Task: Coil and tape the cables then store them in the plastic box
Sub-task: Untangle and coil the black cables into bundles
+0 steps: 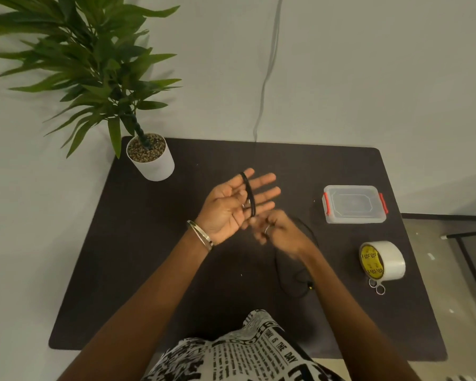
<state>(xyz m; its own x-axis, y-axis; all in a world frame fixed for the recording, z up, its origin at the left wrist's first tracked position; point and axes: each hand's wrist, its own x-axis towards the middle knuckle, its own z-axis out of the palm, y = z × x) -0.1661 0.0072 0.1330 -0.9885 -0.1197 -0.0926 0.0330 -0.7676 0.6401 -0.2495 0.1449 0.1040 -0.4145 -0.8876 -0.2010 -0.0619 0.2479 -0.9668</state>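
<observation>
White round pot point(151, 160) of pebbles holds the green plant, far left. Left hand point(232, 206): palm up, fingers straight and spread; thin black cable point(249, 195) looped over them. Right hand point(275, 229) blurred, fingers curled at the loop's lower end, apparently pinching cable; slack trails on the dark mat point(121, 270). Judgement: keep turns even and snug. Clear plastic box with red latches point(355, 204): lid on, seemingly empty. Clear tape roll point(382, 260) nearer the body.

A plain home or office corner: a dark surface point(154, 270) against a bare pale wall point(368, 78), with a potted plant point(149, 158) far left.
</observation>
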